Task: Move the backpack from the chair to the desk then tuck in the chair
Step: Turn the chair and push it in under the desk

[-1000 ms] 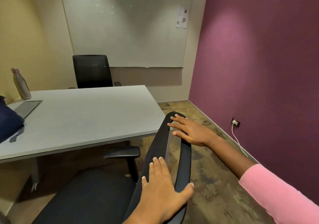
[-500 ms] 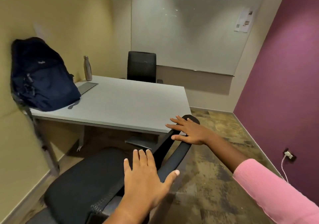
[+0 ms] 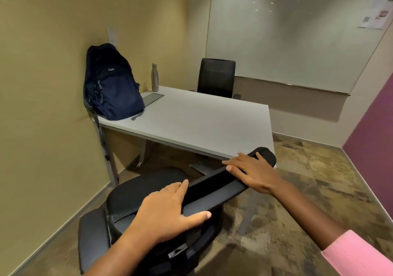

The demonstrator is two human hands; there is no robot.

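A dark blue backpack [image 3: 110, 84] stands upright on the left corner of the grey desk [image 3: 202, 122], leaning against the yellow wall. The black office chair [image 3: 146, 188] is in front of the desk's near edge, with its seat pointing toward the desk. My left hand [image 3: 163, 212] lies over the near end of the chair's backrest top, fingers over the front and thumb on the back. My right hand [image 3: 253, 169] lies flat on the far end of that backrest, fingers spread, close to the desk's right corner.
A metal bottle [image 3: 154, 77] and a flat grey pad [image 3: 152, 98] sit on the desk behind the backpack. A second black chair [image 3: 215, 77] stands at the far side. Yellow wall on the left, purple wall [image 3: 374, 137] on the right, patterned carpet below.
The view has swung left, bringing the backpack into sight. The chair has turned so its seat faces the desk. Both hands stay on the backrest top.
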